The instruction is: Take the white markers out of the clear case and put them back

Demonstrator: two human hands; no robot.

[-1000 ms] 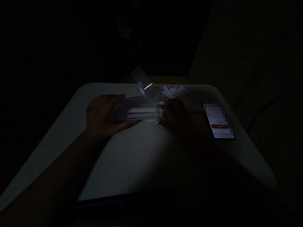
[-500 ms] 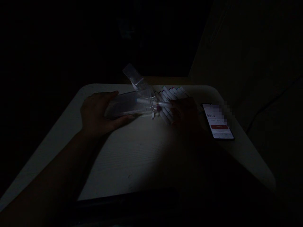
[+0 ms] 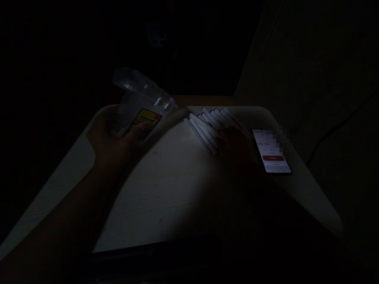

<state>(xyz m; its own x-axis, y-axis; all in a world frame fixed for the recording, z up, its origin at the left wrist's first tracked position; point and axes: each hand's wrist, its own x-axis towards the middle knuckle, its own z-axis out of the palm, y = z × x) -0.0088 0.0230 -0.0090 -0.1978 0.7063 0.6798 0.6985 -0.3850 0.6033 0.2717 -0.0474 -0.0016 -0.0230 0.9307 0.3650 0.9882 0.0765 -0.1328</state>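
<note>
My left hand (image 3: pixel 108 140) is wrapped round a clear plastic marker case (image 3: pixel 126 106), its thumb over a yellow and dark label (image 3: pixel 148 120). The case is raised and tilted, its mouth toward the upper right and its hinged lid (image 3: pixel 133 81) swung open. A purple marker end (image 3: pixel 173 100) shows at the mouth. On the table's right half lie several white markers (image 3: pixel 197 136) side by side with coloured ends. My right hand (image 3: pixel 232 142) is closed at their near ends, on a blue-tipped marker (image 3: pixel 203 121) lying slantwise over the others. Darkness hides most of its fingers.
A lit phone (image 3: pixel 274 157) with a timer on its screen lies on the light wood table (image 3: pixel 166 185), right of the markers. A dark edge (image 3: pixel 148 246) runs along the near side. Beyond the table it is almost black.
My left hand has drawn the case left and tipped its mouth up, so its label shows. My right hand pulled a blue-tipped marker out of the case and brought it over the row.
</note>
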